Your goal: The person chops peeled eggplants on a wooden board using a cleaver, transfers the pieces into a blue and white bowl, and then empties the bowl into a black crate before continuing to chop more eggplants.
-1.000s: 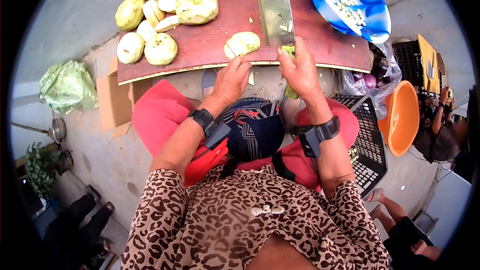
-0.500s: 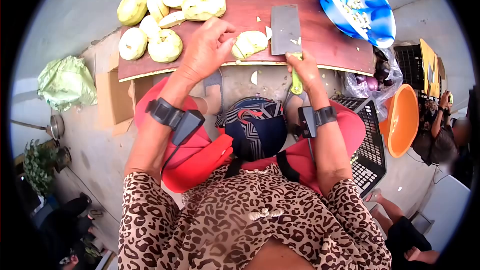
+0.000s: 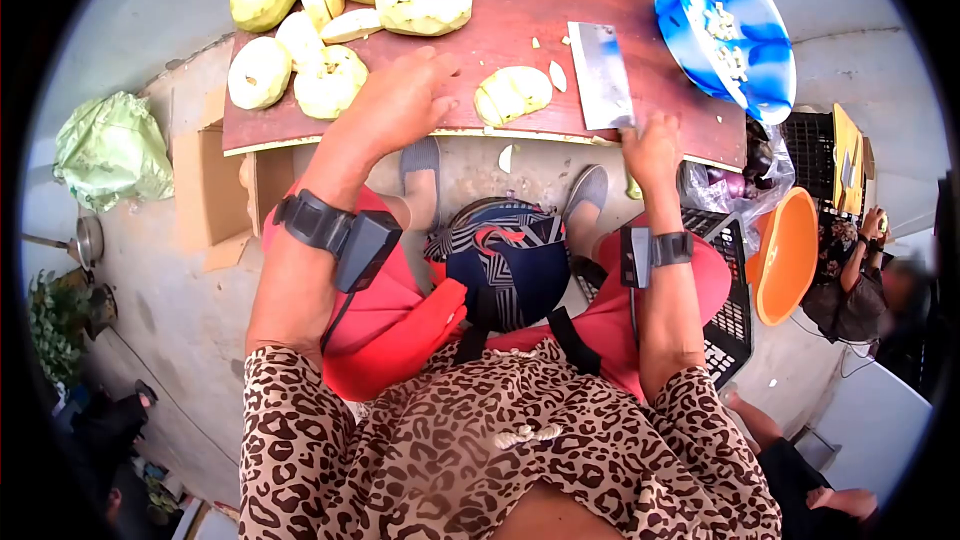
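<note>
Cleaver (image 3: 600,75) lying flat on the board (image 3: 480,100), its handle clasped in your right hand (image 3: 650,148), while your left hand (image 3: 395,105), fingers loosely spread and empty, hovers just beside the sliced gourd half (image 3: 512,94) between both hands.

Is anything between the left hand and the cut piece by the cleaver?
Nothing visible. The left hand hovers over bare board, just left of the cut piece. The cleaver, held by the right hand, lies on its far side.
</note>
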The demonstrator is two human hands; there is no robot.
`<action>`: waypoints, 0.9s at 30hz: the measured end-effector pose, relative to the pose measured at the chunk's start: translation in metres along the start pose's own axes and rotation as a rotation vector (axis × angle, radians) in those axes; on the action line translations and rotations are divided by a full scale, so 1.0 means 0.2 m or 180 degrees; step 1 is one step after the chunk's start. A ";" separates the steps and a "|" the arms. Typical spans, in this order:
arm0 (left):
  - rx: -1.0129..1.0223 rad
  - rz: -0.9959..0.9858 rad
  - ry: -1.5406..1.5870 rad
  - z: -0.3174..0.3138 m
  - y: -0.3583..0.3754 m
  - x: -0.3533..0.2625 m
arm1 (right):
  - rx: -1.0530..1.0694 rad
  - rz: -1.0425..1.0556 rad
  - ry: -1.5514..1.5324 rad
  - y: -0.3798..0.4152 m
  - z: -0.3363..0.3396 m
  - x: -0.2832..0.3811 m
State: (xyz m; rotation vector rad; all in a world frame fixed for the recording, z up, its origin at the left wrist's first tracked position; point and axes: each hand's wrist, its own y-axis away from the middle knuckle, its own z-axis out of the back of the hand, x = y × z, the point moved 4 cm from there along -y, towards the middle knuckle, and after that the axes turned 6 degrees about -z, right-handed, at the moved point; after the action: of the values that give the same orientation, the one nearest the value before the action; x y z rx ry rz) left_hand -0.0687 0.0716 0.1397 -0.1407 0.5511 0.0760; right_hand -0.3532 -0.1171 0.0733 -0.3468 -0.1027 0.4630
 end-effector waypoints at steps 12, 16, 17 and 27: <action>0.0590 0.0285 -0.0178 0.07 0.02 -0.11 | 0.3635 0.0287 -0.1091 0.70 -0.83 0.53; 0.0716 0.0364 0.0081 0.12 0.04 -0.15 | 0.3461 -0.0353 -0.1289 0.77 -1.27 0.46; 0.0753 0.0464 0.0091 0.14 0.03 -0.14 | 0.3219 -0.0154 -0.1278 0.78 -1.37 0.47; 0.0876 0.0845 0.0128 0.18 0.03 -0.10 | 0.3403 -0.0420 -0.0639 0.91 -1.50 0.40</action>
State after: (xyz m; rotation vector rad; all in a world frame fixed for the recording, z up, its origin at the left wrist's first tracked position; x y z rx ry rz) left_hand -0.0674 0.0823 0.1789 0.2003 0.6126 0.2547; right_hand -0.3068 -0.0195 -0.2703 0.7529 -0.0603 0.3641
